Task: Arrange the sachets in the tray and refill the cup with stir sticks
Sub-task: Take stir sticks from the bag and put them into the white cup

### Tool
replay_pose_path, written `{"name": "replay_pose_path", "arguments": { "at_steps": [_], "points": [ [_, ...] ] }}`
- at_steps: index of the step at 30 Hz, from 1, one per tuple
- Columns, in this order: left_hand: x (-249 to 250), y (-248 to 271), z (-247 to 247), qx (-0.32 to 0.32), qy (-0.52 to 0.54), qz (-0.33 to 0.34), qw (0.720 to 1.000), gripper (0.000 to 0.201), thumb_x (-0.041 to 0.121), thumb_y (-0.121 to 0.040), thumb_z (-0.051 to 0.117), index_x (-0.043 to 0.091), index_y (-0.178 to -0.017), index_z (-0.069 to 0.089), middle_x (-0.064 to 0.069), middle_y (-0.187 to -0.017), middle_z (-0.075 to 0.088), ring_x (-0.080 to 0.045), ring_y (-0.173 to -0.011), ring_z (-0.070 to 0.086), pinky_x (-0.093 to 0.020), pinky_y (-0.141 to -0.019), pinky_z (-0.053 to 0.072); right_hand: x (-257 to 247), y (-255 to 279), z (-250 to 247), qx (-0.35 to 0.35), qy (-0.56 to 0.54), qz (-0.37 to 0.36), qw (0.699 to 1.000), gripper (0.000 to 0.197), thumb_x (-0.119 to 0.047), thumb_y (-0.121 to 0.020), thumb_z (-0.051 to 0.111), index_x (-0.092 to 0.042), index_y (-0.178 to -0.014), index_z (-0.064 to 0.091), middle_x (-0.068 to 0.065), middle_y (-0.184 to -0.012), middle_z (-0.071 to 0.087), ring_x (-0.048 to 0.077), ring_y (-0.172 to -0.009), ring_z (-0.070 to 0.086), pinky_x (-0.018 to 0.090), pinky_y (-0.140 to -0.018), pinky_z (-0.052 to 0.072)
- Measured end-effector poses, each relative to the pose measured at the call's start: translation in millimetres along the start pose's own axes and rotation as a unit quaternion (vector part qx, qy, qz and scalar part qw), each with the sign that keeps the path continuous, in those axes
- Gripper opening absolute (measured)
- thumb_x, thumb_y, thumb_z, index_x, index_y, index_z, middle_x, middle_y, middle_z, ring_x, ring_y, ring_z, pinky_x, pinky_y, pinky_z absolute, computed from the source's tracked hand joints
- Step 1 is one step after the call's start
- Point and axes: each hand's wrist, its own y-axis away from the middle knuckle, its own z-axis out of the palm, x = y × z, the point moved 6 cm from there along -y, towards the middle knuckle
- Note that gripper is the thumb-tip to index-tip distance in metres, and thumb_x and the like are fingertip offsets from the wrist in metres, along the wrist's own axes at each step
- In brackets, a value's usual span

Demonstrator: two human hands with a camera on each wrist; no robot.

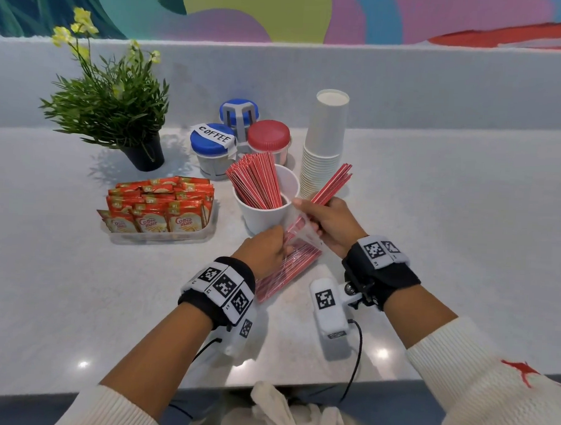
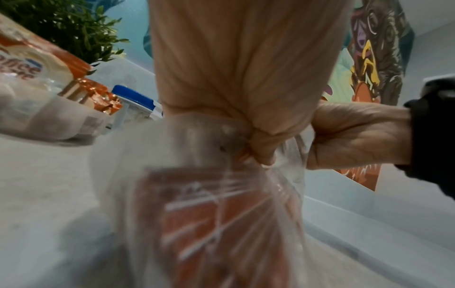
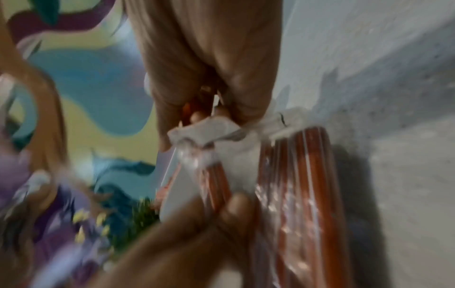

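A white cup (image 1: 262, 215) holds a fan of red stir sticks (image 1: 258, 179) leaning left. Left of it a clear tray (image 1: 162, 239) is packed with upright orange creamer sachets (image 1: 157, 203). In front of the cup, my left hand (image 1: 279, 244) grips the clear plastic bag (image 1: 286, 270) of red stir sticks, which rests slanted on the counter. My right hand (image 1: 314, 213) grips a bundle of stir sticks (image 1: 333, 184) that juts up and right out of the bag's mouth. In the left wrist view my fingers pinch the bag (image 2: 221, 214). The right wrist view is blurred; the bag (image 3: 295, 185) shows there.
Behind the cup stand a blue-lidded jar labelled COFFEE (image 1: 213, 142), a red-lidded jar (image 1: 269, 136) and another blue-lidded one (image 1: 239, 112). A tall stack of paper cups (image 1: 325, 143) is at its right, a potted plant (image 1: 116, 108) at the back left. The counter's front edge (image 1: 265, 385) is near me.
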Motion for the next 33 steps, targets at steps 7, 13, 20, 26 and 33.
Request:
{"name": "replay_pose_path", "arguments": {
  "at_steps": [7, 13, 20, 26, 33],
  "points": [
    [9, 9, -5, 0.002, -0.069, 0.007, 0.998, 0.020, 0.015, -0.095, 0.044, 0.005, -0.112, 0.046, -0.012, -0.115, 0.054, -0.029, -0.107, 0.053, -0.039, -0.092, 0.043, -11, 1, -8, 0.166, 0.086, -0.103, 0.977, 0.018, -0.023, -0.089, 0.059, -0.007, -0.083, 0.061, 0.008, -0.081, 0.066, 0.021, -0.076, 0.064, 0.027, -0.073, 0.053],
    [17, 19, -29, 0.075, -0.090, 0.030, 0.993, 0.034, 0.015, -0.087, 0.059, 0.011, -0.117, 0.044, -0.005, -0.120, 0.051, -0.023, -0.108, 0.051, -0.031, -0.084, 0.042, -32, 8, -20, 0.218, 0.071, -0.161, 0.960, 0.027, -0.027, -0.093, 0.052, -0.028, -0.067, 0.047, -0.012, -0.066, 0.050, 0.001, -0.061, 0.049, 0.001, -0.052, 0.040],
    [33, 14, -21, 0.016, -0.059, 0.069, 0.996, 0.045, 0.017, -0.084, 0.064, 0.020, -0.126, 0.045, 0.001, -0.108, 0.043, -0.018, -0.099, 0.049, -0.030, -0.088, 0.045, -65, 8, -15, 0.204, 0.038, -0.211, 0.955, 0.037, -0.031, -0.094, 0.050, -0.020, -0.059, 0.049, -0.010, -0.038, 0.048, 0.002, -0.037, 0.045, 0.017, -0.043, 0.042],
    [15, 9, 3, -0.088, -0.128, -0.002, 0.988, 0.077, 0.009, -0.083, 0.063, 0.026, -0.146, 0.022, -0.007, -0.129, 0.040, -0.028, -0.121, 0.043, -0.039, -0.101, 0.043, -43, 6, -14, 0.189, 0.081, -0.182, 0.961, 0.026, -0.020, -0.088, 0.061, -0.013, -0.065, 0.052, 0.000, -0.051, 0.048, 0.012, -0.044, 0.045, 0.019, -0.048, 0.044],
    [12, 6, 5, -0.087, -0.145, -0.014, 0.985, 0.075, 0.011, -0.083, 0.065, 0.024, -0.145, 0.024, -0.007, -0.131, 0.040, -0.029, -0.122, 0.041, -0.040, -0.103, 0.042, -19, 0, -16, 0.189, 0.101, -0.150, 0.965, 0.036, -0.024, -0.090, 0.059, -0.016, -0.058, 0.044, 0.002, -0.051, 0.046, 0.017, -0.047, 0.045, 0.028, -0.055, 0.045]
  ]
}}
